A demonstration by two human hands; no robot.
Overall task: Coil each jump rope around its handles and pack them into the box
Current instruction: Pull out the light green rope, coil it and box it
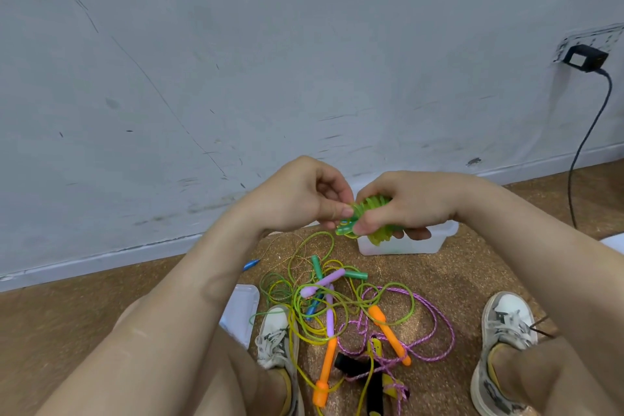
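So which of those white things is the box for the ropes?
Start at the grey wall and come down to the brown floor. Just beyond the tangle of ropes, under the right hand, sits the box: a walled white tub, unlike the flat white tray by the left shoe.

The coiled green rope (375, 205) is glossy, translucent plastic cord. Behind it, the white box (405, 248) looks like smooth, milky plastic. The 2 orange handles (326, 368) nearer are smooth plastic, and the pink rope (451, 331) is braided cord. The brown mat (472, 277) is rough and grainy, and the far wall (236, 61) is matt, scuffed paint.
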